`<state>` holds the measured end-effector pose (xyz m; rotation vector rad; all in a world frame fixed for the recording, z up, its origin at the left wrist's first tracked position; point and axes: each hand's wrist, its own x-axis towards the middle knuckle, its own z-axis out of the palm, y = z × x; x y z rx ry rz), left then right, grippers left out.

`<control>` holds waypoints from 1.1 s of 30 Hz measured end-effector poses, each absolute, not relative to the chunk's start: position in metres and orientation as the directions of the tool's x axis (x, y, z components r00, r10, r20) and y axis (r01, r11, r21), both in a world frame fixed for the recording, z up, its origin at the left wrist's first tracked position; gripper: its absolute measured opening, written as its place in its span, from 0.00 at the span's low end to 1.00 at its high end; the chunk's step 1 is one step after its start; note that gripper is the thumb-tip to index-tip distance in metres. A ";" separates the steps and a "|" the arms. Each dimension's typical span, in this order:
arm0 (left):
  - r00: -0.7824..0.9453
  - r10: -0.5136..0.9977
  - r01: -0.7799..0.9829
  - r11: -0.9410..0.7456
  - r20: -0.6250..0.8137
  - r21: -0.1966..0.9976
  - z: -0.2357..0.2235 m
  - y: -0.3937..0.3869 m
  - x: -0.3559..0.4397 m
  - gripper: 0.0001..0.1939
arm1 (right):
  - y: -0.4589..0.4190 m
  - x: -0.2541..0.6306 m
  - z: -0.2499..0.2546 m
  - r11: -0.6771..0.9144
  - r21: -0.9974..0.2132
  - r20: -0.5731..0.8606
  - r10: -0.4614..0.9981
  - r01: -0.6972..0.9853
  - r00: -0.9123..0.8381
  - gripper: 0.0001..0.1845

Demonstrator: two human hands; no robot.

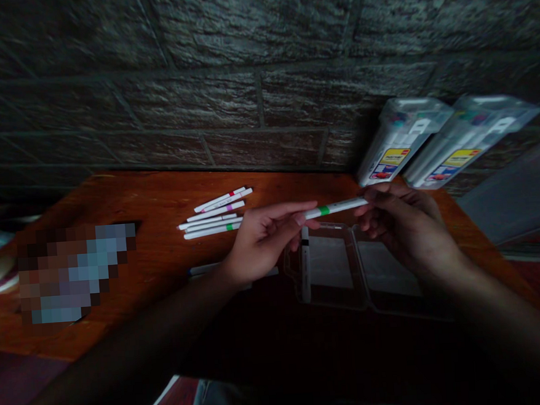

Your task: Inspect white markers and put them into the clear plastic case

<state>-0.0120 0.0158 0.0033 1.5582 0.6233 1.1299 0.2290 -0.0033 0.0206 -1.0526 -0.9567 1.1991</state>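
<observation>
A white marker with a green band is stretched between my two hands, nearly level above the table. My left hand pinches its left end between thumb and fingers. At the other end, the fingertips of my right hand are closed on the tip. Below them lies an open clear plastic case with pale inserts, and one white marker with a black band rests along its left side. Several more white markers with coloured bands lie in a loose row to the left of my left hand.
Two filled clear marker cases with yellow and blue labels stand upright against the stone wall at the back right. More markers lie partly behind my left forearm. A blurred-out object sits on the wooden table at left.
</observation>
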 end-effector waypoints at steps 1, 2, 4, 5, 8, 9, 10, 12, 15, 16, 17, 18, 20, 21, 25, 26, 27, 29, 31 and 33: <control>0.408 0.850 -0.148 -0.297 0.332 0.943 0.003 0.017 -0.012 0.16 | -0.004 0.229 0.021 0.058 -0.971 0.030 0.992 -0.231 0.121 0.13; 0.400 0.858 -0.132 -0.294 0.322 0.947 0.002 0.018 -0.012 0.16 | -0.004 0.229 0.020 0.064 -0.974 0.040 0.993 -0.215 0.115 0.13; 0.382 0.873 -0.098 -0.287 0.303 0.953 0.000 0.020 -0.011 0.15 | -0.005 0.228 0.020 0.086 -0.981 0.069 0.993 -0.176 0.101 0.14; 0.375 0.878 -0.088 -0.284 0.296 0.955 -0.001 0.021 -0.011 0.15 | -0.005 0.228 0.019 0.101 -0.983 0.088 0.992 -0.154 0.093 0.14; 0.365 0.886 -0.090 -0.272 0.286 0.958 -0.002 0.023 -0.010 0.12 | -0.007 0.228 0.018 0.153 -0.984 0.147 0.987 -0.087 0.067 0.12; 0.365 0.886 -0.098 -0.269 0.286 0.958 -0.002 0.024 -0.010 0.11 | -0.007 0.228 0.017 0.168 -0.984 0.164 0.985 -0.066 0.055 0.11; 0.365 0.886 -0.105 -0.266 0.286 0.958 -0.003 0.024 -0.010 0.10 | -0.007 0.228 0.017 0.182 -0.982 0.180 0.983 -0.044 0.043 0.11; 0.362 0.887 -0.111 -0.264 0.286 0.958 -0.003 0.025 -0.009 0.09 | -0.008 0.228 0.017 0.208 -0.978 0.208 0.978 0.007 0.024 0.10; 0.355 0.890 -0.109 -0.266 0.288 0.958 -0.005 0.026 -0.008 0.08 | -0.009 0.228 0.018 0.251 -0.961 0.253 0.967 0.119 0.007 0.07; 0.354 0.889 -0.107 -0.269 0.290 0.957 -0.005 0.026 -0.008 0.08 | -0.009 0.228 0.018 0.268 -0.951 0.271 0.962 0.157 0.000 0.06; 0.356 0.887 -0.105 -0.274 0.293 0.956 -0.006 0.026 -0.008 0.08 | -0.009 0.227 0.017 0.285 -0.939 0.289 0.957 0.190 -0.010 0.05; 0.358 0.885 -0.101 -0.279 0.296 0.955 -0.006 0.026 -0.008 0.07 | -0.009 0.227 0.017 0.302 -0.928 0.306 0.952 0.216 -0.019 0.05; 0.364 0.882 -0.085 -0.290 0.301 0.953 -0.005 0.026 -0.009 0.07 | -0.010 0.225 0.016 0.333 -0.907 0.336 0.941 0.257 -0.033 0.04; 0.366 0.880 -0.072 -0.298 0.304 0.952 -0.005 0.026 -0.009 0.07 | -0.010 0.225 0.016 0.346 -0.896 0.351 0.936 0.278 -0.035 0.04; 0.376 0.872 -0.027 -0.328 0.314 0.944 -0.005 0.024 -0.009 0.07 | -0.013 0.222 0.015 0.377 -0.846 0.395 0.918 0.378 -0.032 0.04; 0.378 0.871 -0.020 -0.332 0.314 0.943 -0.005 0.023 -0.008 0.07 | -0.014 0.221 0.015 0.381 -0.834 0.401 0.915 0.399 -0.035 0.04; 0.380 0.870 -0.014 -0.334 0.314 0.942 -0.006 0.022 -0.007 0.07 | -0.015 0.221 0.014 0.384 -0.822 0.407 0.913 0.419 -0.039 0.04; 0.386 0.866 0.004 -0.346 0.318 0.938 -0.007 0.020 -0.006 0.07 | -0.017 0.220 0.013 0.394 -0.791 0.419 0.906 0.468 -0.056 0.05; 0.397 0.857 0.013 -0.363 0.328 0.932 -0.009 0.017 -0.005 0.08 | -0.019 0.220 0.011 0.406 -0.738 0.439 0.896 0.538 -0.074 0.08; 0.410 0.847 0.018 -0.378 0.337 0.926 -0.010 0.015 -0.004 0.08 | -0.022 0.220 0.010 0.416 -0.670 0.462 0.882 0.614 -0.094 0.11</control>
